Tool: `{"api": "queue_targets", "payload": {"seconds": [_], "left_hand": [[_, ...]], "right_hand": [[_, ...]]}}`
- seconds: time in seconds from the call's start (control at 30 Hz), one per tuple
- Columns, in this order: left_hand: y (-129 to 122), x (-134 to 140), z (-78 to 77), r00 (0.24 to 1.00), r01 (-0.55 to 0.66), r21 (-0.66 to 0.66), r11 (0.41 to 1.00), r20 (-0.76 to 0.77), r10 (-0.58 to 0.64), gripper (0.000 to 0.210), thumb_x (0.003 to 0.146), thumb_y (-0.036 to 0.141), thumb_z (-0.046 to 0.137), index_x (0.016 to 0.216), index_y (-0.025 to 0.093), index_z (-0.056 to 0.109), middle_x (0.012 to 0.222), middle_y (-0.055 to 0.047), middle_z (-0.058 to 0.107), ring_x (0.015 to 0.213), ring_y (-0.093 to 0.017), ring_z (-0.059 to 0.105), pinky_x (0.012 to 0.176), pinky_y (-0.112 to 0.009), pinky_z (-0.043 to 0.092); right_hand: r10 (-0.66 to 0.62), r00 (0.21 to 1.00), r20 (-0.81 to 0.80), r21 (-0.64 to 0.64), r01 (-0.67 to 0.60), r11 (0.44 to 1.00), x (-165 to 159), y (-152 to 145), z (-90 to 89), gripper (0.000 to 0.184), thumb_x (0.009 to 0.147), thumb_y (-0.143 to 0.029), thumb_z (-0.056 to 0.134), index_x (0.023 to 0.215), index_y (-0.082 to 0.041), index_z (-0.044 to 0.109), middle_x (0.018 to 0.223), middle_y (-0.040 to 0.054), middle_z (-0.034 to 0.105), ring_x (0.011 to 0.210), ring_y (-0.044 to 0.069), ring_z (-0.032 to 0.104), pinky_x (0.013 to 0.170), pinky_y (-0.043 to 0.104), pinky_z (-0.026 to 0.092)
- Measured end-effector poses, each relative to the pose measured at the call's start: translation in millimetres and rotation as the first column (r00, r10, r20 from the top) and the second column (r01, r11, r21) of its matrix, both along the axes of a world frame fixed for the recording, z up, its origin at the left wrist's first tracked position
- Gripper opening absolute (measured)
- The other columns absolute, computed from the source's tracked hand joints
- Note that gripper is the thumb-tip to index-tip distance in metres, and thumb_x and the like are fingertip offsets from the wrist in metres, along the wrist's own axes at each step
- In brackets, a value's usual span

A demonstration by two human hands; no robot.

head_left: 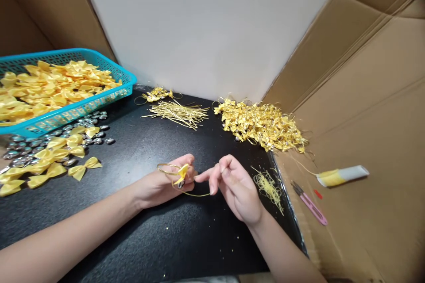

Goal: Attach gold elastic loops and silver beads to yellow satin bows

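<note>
- Head view: the left hand has its fingers closed on a yellow bow with a gold cord looped about it, above the near middle of the black table.
- The right hand pinches the cord's end just right of the bow.
- A turquoise basket of bows stands far left; a pile of finished bows lies far right.

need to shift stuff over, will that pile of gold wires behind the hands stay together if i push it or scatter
Likely scatter: the gold wires lie as loose, thin strands, fanned out at the ends, with no visible tie. They look very light, so they would probably slide easily on the smooth black table. They seem straight and fairly stiff.
</note>
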State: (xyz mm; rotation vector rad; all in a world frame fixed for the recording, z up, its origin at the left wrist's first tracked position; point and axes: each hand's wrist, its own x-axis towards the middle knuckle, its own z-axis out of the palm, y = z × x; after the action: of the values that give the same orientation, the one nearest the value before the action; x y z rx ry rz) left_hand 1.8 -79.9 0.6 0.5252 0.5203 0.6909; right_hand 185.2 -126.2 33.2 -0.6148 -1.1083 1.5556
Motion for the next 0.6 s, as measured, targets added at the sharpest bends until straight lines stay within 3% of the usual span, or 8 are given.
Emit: {"api": "queue_targets", "payload": {"seconds": [0.13,0.37,0.5,0.6], "left_hand": [[-0.8,-2.0,4.0,0.989,0.025,-0.037,0.999,0.149,-0.019,0.059,0.041,0.029,0.096,0.069,0.021,0.045,0.049,0.010,0.039,0.050,-0.008,0.032,0.055,-0.023,0.033],[-1.3,-5.3,8.8,0.999,0.041,0.064,0.997,0.019,-0.043,0.078,0.038,0.058,0.089,0.062,0.021,0.024,0.036,0.011,0.010,0.045,-0.010,0.016,0.048,-0.026,0.027],[-1.4,-6.0,5.4,0.998,0.041,0.064,0.997,0.043,-0.044,0.073,0.041,0.056,0.089,0.062,0.022,0.028,0.037,0.011,0.010,0.045,-0.010,0.017,0.049,-0.026,0.027],[-1.1,-7.6,2.6,0.994,0.064,0.020,0.998,0.087,-0.066,0.066,0.042,0.049,0.091,0.062,0.022,0.035,0.039,0.011,0.019,0.046,-0.011,0.024,0.053,-0.027,0.031]], "right_hand": [[0.040,0.990,-0.135,-0.049,-0.047,0.998,3.4,-3.1,8.5,0.015,0.097,-0.032,0.050,0.086,-0.023,0.047,0.062,-0.0059,0.056,0.069,0.015,0.066,0.075,0.033,0.052],[0.180,0.967,-0.183,-0.112,-0.202,0.973,11.2,-7.8,13.8,0.019,0.096,-0.035,0.053,0.083,-0.023,0.045,0.063,-0.0068,0.055,0.052,0.011,0.058,0.064,0.029,0.053],[0.192,0.969,-0.154,-0.097,-0.209,0.973,11.0,-7.9,12.2,0.019,0.096,-0.036,0.052,0.084,-0.023,0.045,0.063,-0.0064,0.054,0.052,0.011,0.056,0.064,0.030,0.054],[0.163,0.982,-0.091,-0.047,-0.168,0.985,8.4,-8.9,11.1,0.017,0.098,-0.034,0.049,0.085,-0.023,0.047,0.071,-0.0020,0.061,0.071,0.015,0.064,0.080,0.037,0.054]]}}
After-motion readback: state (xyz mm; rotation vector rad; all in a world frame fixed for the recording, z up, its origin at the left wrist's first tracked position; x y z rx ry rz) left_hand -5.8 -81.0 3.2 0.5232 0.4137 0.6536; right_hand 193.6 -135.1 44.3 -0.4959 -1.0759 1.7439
